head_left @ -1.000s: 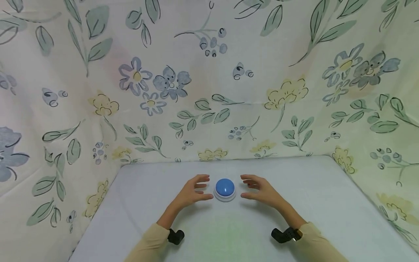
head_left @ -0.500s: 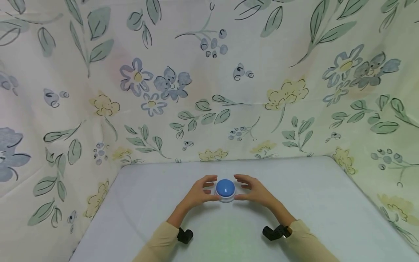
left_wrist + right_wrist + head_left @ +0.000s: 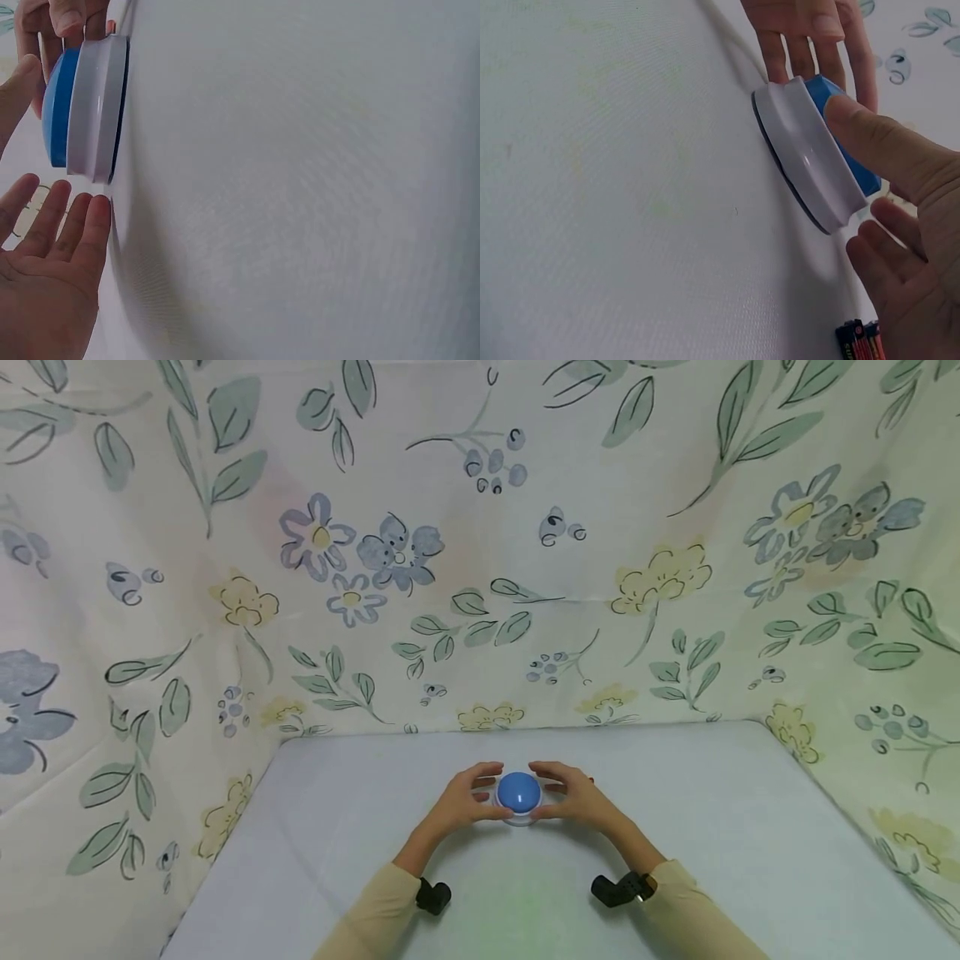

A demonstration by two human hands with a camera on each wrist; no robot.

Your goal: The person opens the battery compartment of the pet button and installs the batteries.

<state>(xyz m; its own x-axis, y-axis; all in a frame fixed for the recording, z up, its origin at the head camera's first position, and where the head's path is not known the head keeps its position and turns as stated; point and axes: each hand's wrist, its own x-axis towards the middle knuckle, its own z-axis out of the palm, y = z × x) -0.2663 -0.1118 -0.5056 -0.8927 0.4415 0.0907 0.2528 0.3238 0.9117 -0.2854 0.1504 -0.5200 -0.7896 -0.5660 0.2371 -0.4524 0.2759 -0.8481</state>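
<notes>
A blue domed push button (image 3: 519, 792) with a round white base (image 3: 94, 109) sits on the table between the two hands. At its left side is the left hand (image 3: 463, 802), fingers spread and slightly bent, thumb close to the base's front; in the left wrist view a gap shows between its fingertips and the base. The right hand (image 3: 581, 797) curves around the right side in a mirrored pose. Its thumb (image 3: 885, 142) overlaps the blue dome in the right wrist view, while its other fingers stay beside the base.
Batteries (image 3: 859, 341) with dark and red wrappers lie just past the right hand, mostly hidden from the head view. The white table (image 3: 360, 777) meets a floral cloth (image 3: 480, 652) at its back and sides. Each wrist wears a black camera (image 3: 433, 896).
Both hands have moved inward from either side to surround the button closely. The button itself stays in place. A small reddish bit now shows behind the right hand.
</notes>
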